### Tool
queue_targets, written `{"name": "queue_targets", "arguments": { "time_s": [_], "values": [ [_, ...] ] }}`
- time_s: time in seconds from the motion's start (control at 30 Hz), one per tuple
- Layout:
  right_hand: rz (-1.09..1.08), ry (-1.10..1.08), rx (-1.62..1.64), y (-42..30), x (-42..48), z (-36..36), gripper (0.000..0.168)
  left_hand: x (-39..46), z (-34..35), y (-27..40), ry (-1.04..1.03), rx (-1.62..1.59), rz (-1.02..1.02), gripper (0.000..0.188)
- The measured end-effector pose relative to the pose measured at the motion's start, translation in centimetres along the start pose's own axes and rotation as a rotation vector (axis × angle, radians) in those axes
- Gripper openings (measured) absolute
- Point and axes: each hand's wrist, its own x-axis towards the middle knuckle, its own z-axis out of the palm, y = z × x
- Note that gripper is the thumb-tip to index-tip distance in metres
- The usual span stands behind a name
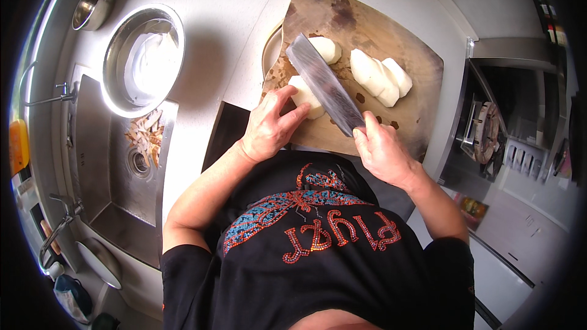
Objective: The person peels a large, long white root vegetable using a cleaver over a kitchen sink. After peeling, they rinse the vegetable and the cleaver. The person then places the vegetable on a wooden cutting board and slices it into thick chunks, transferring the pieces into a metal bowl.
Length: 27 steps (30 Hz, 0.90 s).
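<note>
My right hand (384,149) grips the handle of a Chinese cleaver (323,82), whose wide steel blade points up and left over a wooden cutting board (403,123). Under my left hand (275,121), thumb and fingertips hold a pale peeled piece of root vegetable (305,96) against the board, just left of the blade. Another peeled piece (326,50) lies beyond, partly hidden by the cleaver's far end. To the right of the blade, several thick cut pieces (378,78) lean against one another on the board.
At left, a metal bowl (110,64) of bright, glare-washed contents sits by the sink's edge. Peelings (146,133) lie near the drain in the steel sink (133,201). A small saucepan (91,7) stands farther back. A gas stove (486,133) is at right.
</note>
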Motion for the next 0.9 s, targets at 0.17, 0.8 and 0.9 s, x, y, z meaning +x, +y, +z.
{"name": "queue_targets", "arguments": {
  "time_s": [0.17, 0.8, 0.9],
  "values": [
    [-0.036, 0.048, -0.047, 1.5, 0.1, 2.4, 0.015, -0.1, 0.1, 0.0, 0.004, 0.014, 0.005, 0.032],
    [-0.011, 0.018, -0.07, 0.0, 0.5, 2.0, 0.015, -0.1, 0.1, 0.0, 0.002, 0.007, 0.003, 0.032],
    [-0.033, 0.035, -0.086, 0.5, 0.7, 2.6, 0.015, 0.1, 0.1, 0.0, 0.009, 0.013, 0.01, 0.031]
  ]
}}
